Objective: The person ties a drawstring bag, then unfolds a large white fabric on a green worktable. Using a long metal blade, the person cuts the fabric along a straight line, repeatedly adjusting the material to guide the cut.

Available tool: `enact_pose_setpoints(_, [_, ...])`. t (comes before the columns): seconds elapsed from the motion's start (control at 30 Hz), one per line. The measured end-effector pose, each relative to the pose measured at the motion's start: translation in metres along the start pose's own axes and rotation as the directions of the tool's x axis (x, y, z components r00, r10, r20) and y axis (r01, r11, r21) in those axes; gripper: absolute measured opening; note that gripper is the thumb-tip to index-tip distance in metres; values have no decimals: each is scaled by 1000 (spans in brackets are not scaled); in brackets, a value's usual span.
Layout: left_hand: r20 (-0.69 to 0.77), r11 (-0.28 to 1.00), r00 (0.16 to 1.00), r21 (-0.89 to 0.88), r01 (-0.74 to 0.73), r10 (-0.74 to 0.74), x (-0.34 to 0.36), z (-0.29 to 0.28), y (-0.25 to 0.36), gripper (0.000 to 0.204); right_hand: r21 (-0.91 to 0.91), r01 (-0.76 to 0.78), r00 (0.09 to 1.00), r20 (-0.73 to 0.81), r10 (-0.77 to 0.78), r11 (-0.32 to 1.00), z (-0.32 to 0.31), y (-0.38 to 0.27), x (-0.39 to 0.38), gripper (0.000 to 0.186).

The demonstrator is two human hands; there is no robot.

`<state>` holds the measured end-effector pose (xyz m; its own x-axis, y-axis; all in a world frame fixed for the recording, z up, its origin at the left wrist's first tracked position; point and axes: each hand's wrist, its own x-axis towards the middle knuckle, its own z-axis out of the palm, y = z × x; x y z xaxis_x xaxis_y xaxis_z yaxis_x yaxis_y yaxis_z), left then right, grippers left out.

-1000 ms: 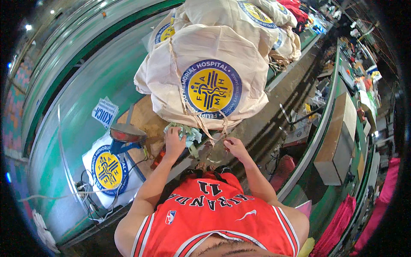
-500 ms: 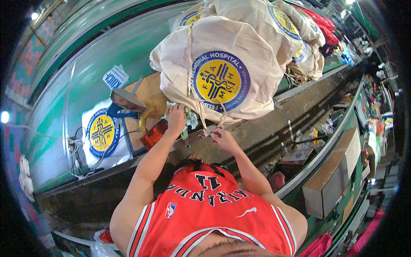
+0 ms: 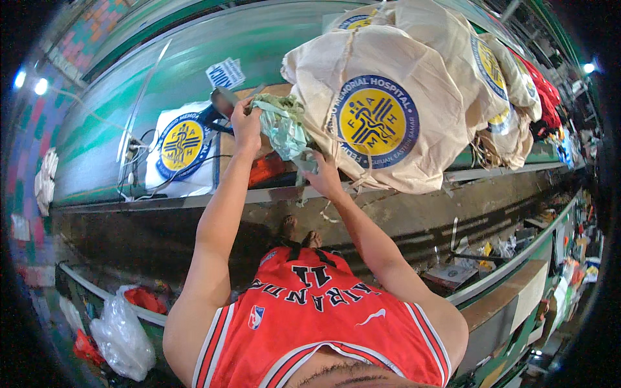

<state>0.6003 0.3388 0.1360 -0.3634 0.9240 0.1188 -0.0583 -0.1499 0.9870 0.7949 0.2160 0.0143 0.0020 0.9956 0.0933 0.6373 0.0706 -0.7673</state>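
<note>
My left hand (image 3: 247, 128) is closed on the upper left edge of a crumpled pale green rag (image 3: 284, 132), thin, with an olive part on top. My right hand (image 3: 326, 178) pinches the narrow lower end of the same rag, partly hidden by its fingers. Just right of the rag lies a large cream drawstring bag (image 3: 430, 123) with a round blue and yellow print, its cords hanging near my right hand. Under my left wrist a red object (image 3: 266, 169) rests at the table edge. Beside my left hand is a grey-faced tool with a dark blue handle (image 3: 212, 118).
A white printed sheet (image 3: 202, 178) lies on the green table (image 3: 84, 171), with tangled cables (image 3: 132, 161) beside it. More cream bags (image 3: 508, 139) are heaped at the far right. Behind me hang clear plastic bags (image 3: 123, 336). A cluttered green bench (image 3: 517, 291) runs along the right.
My left hand has lifted the green rag off the table beside the bag. My right hand has left the bag's cords and moved to the rag's lower end. The view has shifted leftward.
</note>
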Motion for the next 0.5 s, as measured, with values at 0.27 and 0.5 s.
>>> enact_pose_setpoints(0.27, [-53, 985, 998, 163, 54, -46, -48, 18, -23, 30, 136, -122, 992, 51, 116, 983, 14, 32, 51, 34])
enact_pose_setpoints(0.5, [444, 727, 721, 676, 120, -532, -104, 43, -96, 40, 183, 62, 973, -232, -19, 981, -58, 33, 93, 32])
